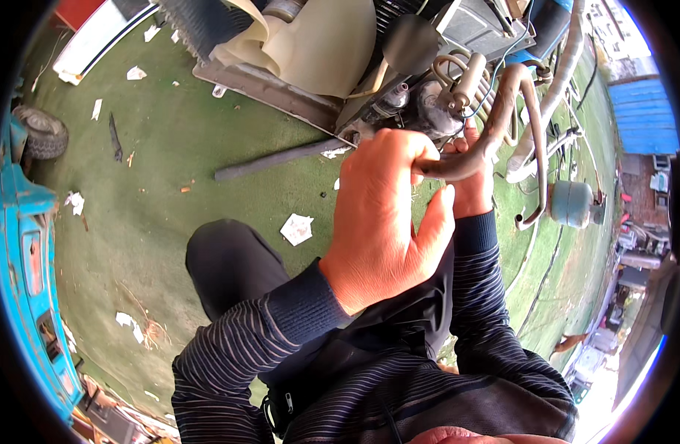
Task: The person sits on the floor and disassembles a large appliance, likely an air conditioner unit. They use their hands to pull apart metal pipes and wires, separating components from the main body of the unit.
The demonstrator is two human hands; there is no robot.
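Observation:
My left hand is in the middle, back of the hand up. Its fingers curl round the near end of a brown bent metal pipe, with the thumb standing apart. That pipe arches up and then drops on the right to an open end. Behind it, my right hand is partly hidden, its fingers bent by the copper tubing; what they grip is not clear. Just ahead lies an opened air-conditioner outdoor unit with a pale fan, a dark cylinder and a valve body joined to coiled tubes.
A dark foam tube lies on the green floor by the unit's metal base. White scraps are scattered about. To the right stands a light blue gas cylinder. A blue vehicle with a wheel is at left.

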